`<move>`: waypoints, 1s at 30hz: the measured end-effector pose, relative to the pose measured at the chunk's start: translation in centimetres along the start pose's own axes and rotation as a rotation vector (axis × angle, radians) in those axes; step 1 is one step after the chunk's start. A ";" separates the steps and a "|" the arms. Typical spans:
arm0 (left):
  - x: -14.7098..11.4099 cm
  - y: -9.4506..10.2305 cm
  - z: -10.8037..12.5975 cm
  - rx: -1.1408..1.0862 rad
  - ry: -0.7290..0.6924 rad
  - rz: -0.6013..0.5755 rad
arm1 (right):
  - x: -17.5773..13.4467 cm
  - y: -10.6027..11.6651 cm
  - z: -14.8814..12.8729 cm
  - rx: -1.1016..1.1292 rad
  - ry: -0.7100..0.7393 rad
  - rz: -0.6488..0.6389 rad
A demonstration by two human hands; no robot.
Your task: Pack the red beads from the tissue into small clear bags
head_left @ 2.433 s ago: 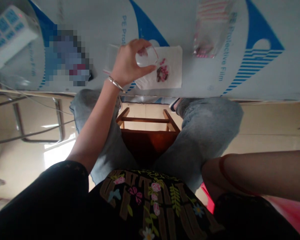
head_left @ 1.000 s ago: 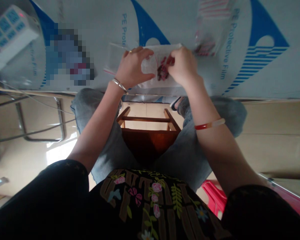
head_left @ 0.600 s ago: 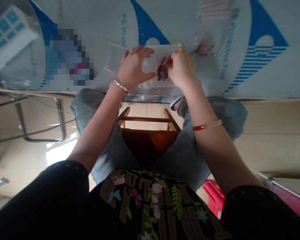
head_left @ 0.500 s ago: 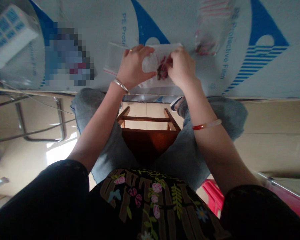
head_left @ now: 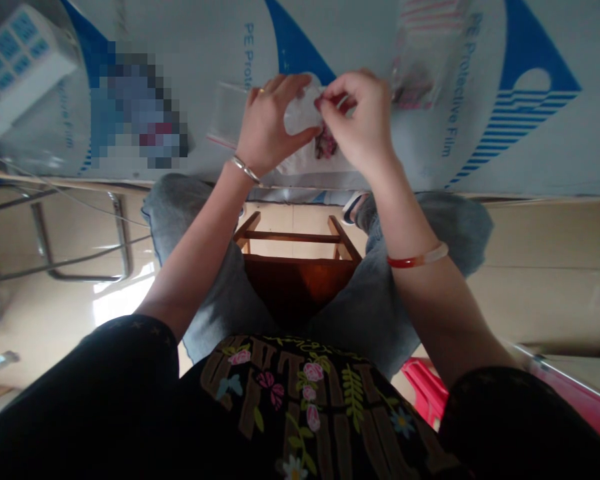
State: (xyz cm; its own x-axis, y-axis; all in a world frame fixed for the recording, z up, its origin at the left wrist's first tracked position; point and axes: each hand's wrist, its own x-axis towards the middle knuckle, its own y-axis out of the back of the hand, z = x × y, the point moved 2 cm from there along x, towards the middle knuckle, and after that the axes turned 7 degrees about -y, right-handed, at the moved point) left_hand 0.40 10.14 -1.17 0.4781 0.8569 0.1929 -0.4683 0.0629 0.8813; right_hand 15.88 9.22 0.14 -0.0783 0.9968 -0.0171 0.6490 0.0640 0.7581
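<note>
My left hand (head_left: 270,120) is curved round a small clear plastic bag (head_left: 300,110), whose mouth stands spread between thumb and fingers. At that mouth, my right hand (head_left: 363,120) pinches a small dark red piece (head_left: 319,103) between thumb and forefinger. What kind of piece it is, I cannot make out. Below the fingers, a pile of small dark red and pink pieces (head_left: 326,143) lies on a white sheet or bag (head_left: 300,162), partly covered by both hands. Another flat clear zip bag (head_left: 225,113) rests on the table left of my left hand.
Clear bags with pink-red strips (head_left: 420,53) lie at the back right, with filled ones (head_left: 413,97) at their near end. A white box with blue squares (head_left: 25,60) stands at the far left, near a blurred-out object (head_left: 145,113). The film-covered table (head_left: 195,67) ends just before my knees.
My right hand has lifted from the pile and moved up and left to the bag's mouth, a small piece in its fingertips. My left hand has shifted slightly, still holding the bag.
</note>
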 end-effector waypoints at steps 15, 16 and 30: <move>0.0 0.3 -0.1 0.023 0.031 -0.019 | 1.1 1.3 1.8 -0.036 -0.005 0.034; -0.1 0.3 -0.1 0.049 0.028 -0.029 | 1.2 1.2 2.4 -0.078 -0.044 -0.010; -0.1 0.3 0.1 0.069 0.037 -0.014 | 1.2 -0.9 3.9 -0.225 -0.176 -0.095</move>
State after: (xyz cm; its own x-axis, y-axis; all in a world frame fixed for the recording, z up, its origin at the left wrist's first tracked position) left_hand 0.30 10.02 -0.92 0.4558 0.8746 0.1652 -0.4090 0.0410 0.9116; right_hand 18.18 10.54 -3.13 0.0143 0.9811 -0.1930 0.4595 0.1650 0.8727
